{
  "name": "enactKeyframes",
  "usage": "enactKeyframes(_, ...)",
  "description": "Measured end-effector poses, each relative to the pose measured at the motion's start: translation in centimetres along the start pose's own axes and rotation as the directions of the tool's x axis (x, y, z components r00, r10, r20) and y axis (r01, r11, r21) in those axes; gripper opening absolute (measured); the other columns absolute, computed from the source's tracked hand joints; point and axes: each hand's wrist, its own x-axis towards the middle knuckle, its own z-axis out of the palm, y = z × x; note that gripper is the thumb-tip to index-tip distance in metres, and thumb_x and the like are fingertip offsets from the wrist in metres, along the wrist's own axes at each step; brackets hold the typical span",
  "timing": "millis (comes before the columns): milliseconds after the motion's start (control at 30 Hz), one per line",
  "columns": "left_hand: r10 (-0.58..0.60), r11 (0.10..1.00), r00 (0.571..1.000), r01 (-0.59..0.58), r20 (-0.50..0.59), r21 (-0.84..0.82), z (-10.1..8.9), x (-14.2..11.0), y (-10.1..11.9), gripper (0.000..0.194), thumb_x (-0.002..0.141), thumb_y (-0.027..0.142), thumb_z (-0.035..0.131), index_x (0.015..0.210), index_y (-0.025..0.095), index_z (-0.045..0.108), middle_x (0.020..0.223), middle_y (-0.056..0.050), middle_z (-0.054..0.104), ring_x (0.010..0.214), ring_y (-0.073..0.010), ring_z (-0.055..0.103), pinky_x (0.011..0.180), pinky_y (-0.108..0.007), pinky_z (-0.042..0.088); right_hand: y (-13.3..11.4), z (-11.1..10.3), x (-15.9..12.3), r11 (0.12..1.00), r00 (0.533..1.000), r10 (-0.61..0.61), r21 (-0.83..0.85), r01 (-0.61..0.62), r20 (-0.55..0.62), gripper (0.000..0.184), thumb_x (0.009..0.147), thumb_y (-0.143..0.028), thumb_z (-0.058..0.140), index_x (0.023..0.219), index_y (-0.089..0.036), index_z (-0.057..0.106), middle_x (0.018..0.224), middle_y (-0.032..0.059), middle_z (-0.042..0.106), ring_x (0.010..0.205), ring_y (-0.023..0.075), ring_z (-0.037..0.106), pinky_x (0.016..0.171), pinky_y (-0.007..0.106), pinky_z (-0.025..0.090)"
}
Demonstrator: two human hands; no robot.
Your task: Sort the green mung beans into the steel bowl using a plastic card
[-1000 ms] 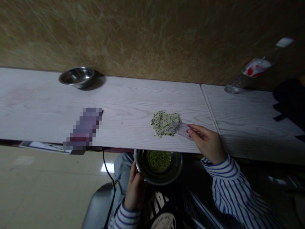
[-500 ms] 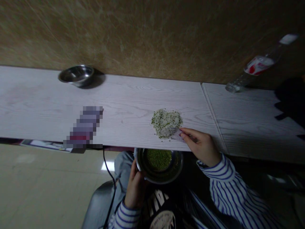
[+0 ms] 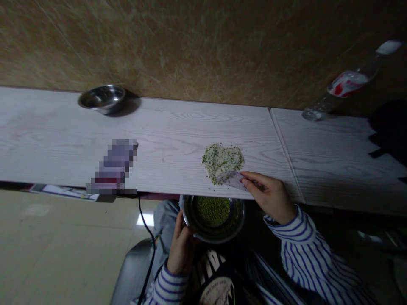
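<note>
My left hand [image 3: 182, 248] grips the left rim of a steel bowl [image 3: 219, 234], held below the table's front edge over my lap. Green beans [image 3: 211, 210] that look like mung beans lie in its bottom. My right hand [image 3: 270, 195] pinches a thin, see-through, purplish plastic piece [image 3: 234, 180] between thumb and fingers. Its rounded far end rests at the near edge of a flat pile of white grains mixed with green beans [image 3: 223, 160]. Several loose beans lie just in front of the pile.
Another steel bowl [image 3: 103, 100] stands at the back left by the wall. A blurred-out flat object [image 3: 115, 167] lies near the front edge. A clear bottle [image 3: 348, 83] and a black item [image 3: 388, 131] are at the right. A black cable [image 3: 149, 231] hangs down.
The plastic piece has tilted slightly, so its rounded outline shows more clearly at the pile's near edge. Both hands stay almost where they were; the view has shifted a little.
</note>
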Motion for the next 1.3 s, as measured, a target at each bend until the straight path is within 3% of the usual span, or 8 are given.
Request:
enactKeyframes(233, -0.006, 1.000, 1.000, 0.006, 0.022, 0.005, -0.3, 0.1, 0.0, 0.074, 0.073, 0.021, 0.069, 0.144, 0.027, 0.051, 0.119, -0.008, 0.068, 0.094, -0.0258, 0.064, 0.087, -0.042, 0.055, -0.8, -0.1, -0.2, 0.999, 0.998, -0.042, -0.006, 0.042, 0.054, 0.024, 0.089, -0.024, 0.063, 0.106, -0.020, 0.079, 0.099, 0.0066, 0.081, 0.088, 0.0208, 0.077, 0.083, 0.031, 0.062)
enactKeyframes(633, 0.001, 1.000, 1.000, -0.002, 0.024, 0.031, -0.4, 0.1, -0.1, 0.079, 0.073, 0.022, 0.067, 0.149, 0.028, 0.046, 0.124, -0.009, 0.068, 0.108, -0.0286, 0.063, 0.092, -0.041, 0.052, -0.7, -0.5, -0.6, 1.000, 0.998, 0.018, -0.003, -0.018, 0.064, 0.023, 0.088, -0.025, 0.064, 0.104, -0.020, 0.079, 0.097, 0.0069, 0.081, 0.085, 0.0213, 0.077, 0.082, 0.032, 0.063)
enactKeyframes(1000, 0.010, 1.000, 0.999, -0.010, 0.041, -0.008, -0.5, 0.2, -0.3, 0.076, 0.072, 0.019, 0.067, 0.146, 0.026, 0.049, 0.119, -0.008, 0.069, 0.100, -0.0260, 0.064, 0.094, -0.040, 0.052, -0.5, -1.1, -1.2, 0.999, 0.997, 0.042, -0.024, -0.040, 0.064, 0.023, 0.087, -0.026, 0.064, 0.103, -0.019, 0.080, 0.097, 0.0076, 0.081, 0.087, 0.0225, 0.077, 0.085, 0.034, 0.062)
enactKeyframes(1167, 0.028, 1.000, 0.999, -0.028, 0.021, -0.004, -0.4, 0.2, -0.4, 0.076, 0.072, 0.019, 0.068, 0.146, 0.027, 0.050, 0.122, -0.009, 0.068, 0.110, -0.0288, 0.061, 0.094, -0.039, 0.051, -1.0, -1.2, -1.2, 0.999, 0.996, 0.044, -0.011, -0.044, 0.076, 0.021, 0.086, -0.026, 0.065, 0.100, -0.021, 0.080, 0.095, 0.0066, 0.081, 0.084, 0.0227, 0.078, 0.084, 0.035, 0.063)
enactKeyframes(1300, 0.018, 1.000, 1.000, -0.018, 0.018, -0.013, -0.2, 0.0, -0.2, 0.075, 0.071, 0.020, 0.069, 0.144, 0.026, 0.051, 0.121, -0.008, 0.068, 0.104, -0.0269, 0.062, 0.092, -0.038, 0.052, -0.9, -1.1, -1.2, 0.999, 0.996, 0.045, -0.008, -0.045, 0.076, 0.022, 0.087, -0.027, 0.065, 0.101, -0.021, 0.080, 0.096, 0.0071, 0.081, 0.085, 0.0227, 0.078, 0.085, 0.035, 0.063)
